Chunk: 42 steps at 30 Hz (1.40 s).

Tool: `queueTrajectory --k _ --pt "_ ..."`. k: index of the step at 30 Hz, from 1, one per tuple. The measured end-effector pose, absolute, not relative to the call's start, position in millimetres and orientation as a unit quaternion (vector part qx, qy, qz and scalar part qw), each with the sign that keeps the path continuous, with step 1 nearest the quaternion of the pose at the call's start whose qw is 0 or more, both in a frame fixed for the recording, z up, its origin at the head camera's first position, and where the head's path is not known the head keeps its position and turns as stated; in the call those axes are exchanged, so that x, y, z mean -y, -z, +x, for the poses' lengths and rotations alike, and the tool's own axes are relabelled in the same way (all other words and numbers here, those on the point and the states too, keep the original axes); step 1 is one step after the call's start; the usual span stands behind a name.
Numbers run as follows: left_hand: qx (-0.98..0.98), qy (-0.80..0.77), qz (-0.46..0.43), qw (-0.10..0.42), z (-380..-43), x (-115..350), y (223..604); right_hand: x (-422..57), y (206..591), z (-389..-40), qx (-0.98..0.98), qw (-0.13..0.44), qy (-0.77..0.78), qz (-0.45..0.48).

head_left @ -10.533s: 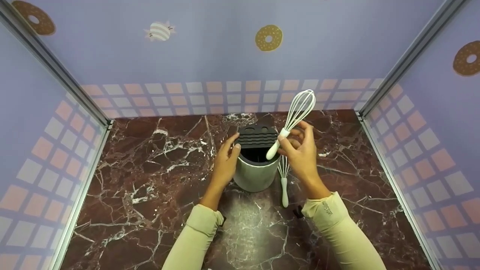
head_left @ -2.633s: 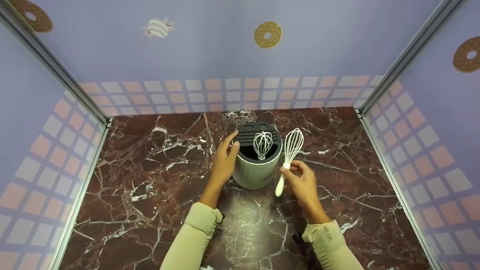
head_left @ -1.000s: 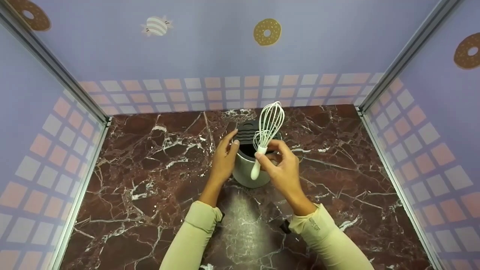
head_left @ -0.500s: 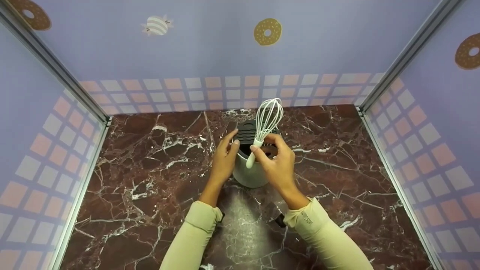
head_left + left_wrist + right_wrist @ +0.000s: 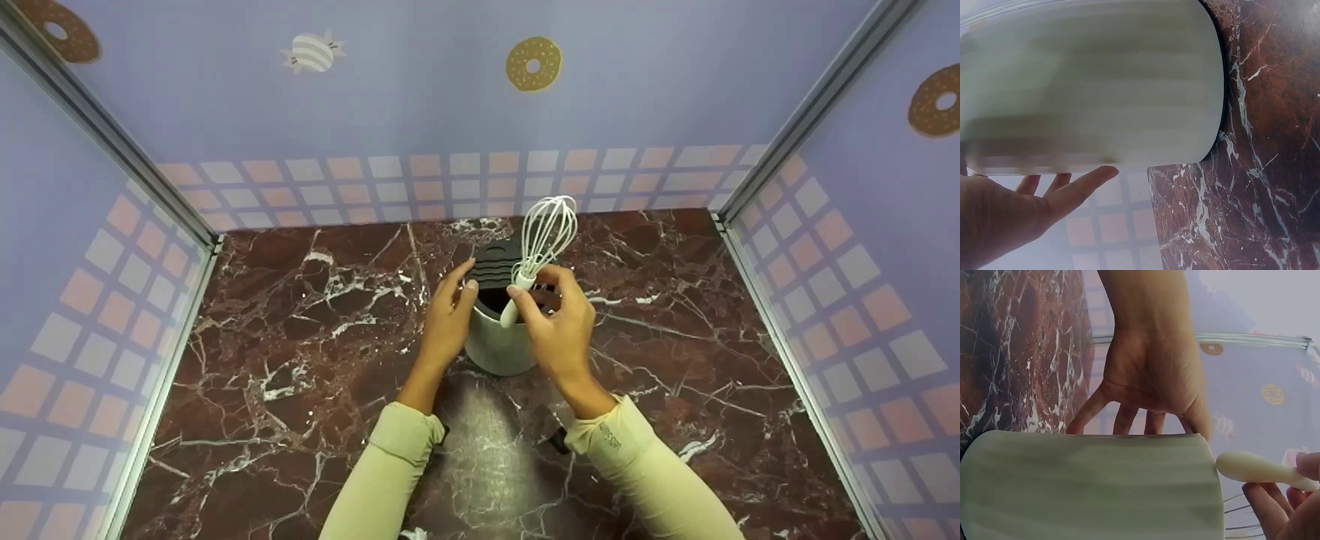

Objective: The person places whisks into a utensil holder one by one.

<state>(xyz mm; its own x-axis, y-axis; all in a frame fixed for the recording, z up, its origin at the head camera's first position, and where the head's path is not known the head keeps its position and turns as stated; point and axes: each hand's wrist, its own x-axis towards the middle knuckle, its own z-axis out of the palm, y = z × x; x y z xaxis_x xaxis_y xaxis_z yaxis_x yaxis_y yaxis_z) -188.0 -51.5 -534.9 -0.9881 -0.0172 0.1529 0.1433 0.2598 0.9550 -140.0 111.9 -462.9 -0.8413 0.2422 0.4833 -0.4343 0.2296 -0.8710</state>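
A round pale utensil holder stands upright on the marble-patterned surface, a black insert with wavy slots in its top. My left hand rests against its left side; in the right wrist view, the fingers of that left hand spread straight along the wall. My right hand pinches a white whisk at the top of its handle, wires up, over the opening. In the right wrist view, the handle's rounded end is right at the rim. Behind it, mostly hidden, another whisk stands in the holder.
Purple panels with printed doughnuts and pink and white squares enclose the back and both sides. Metal strips run along their corners. The dark red marbled table extends around the holder.
One whisk went into the holder; my right hand then lifted the other from the table and brought it left over the opening. Lately it has shifted only slightly. My left hand has stayed put.
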Motion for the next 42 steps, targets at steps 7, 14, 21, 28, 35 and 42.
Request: queueTrajectory --k 7,14,21,28,35,42 --pt "0.791 0.607 -0.039 0.069 -188.1 51.0 534.8 -110.3 465.1 -140.2 0.722 0.301 -0.619 0.074" --pt "0.792 0.606 -0.035 0.066 -188.0 50.0 534.2 -103.4 452.0 -133.3 0.726 0.322 -0.604 0.061" --pt "0.792 0.605 -0.043 0.069 -187.5 50.1 535.9 -99.7 454.2 -133.4 0.723 0.350 -0.594 0.053" --pt "0.779 0.620 -0.053 0.071 -188.3 48.5 538.1 -103.2 480.1 -144.1 0.746 0.376 -0.545 0.066" --pt "0.785 0.614 -0.045 0.069 -188.8 48.5 537.4 -102.5 483.7 -144.3 0.758 0.370 -0.532 0.078" --pt "0.791 0.606 -0.043 0.070 -189.0 49.7 537.2 -99.9 479.0 -141.7 0.746 0.331 -0.574 0.069"
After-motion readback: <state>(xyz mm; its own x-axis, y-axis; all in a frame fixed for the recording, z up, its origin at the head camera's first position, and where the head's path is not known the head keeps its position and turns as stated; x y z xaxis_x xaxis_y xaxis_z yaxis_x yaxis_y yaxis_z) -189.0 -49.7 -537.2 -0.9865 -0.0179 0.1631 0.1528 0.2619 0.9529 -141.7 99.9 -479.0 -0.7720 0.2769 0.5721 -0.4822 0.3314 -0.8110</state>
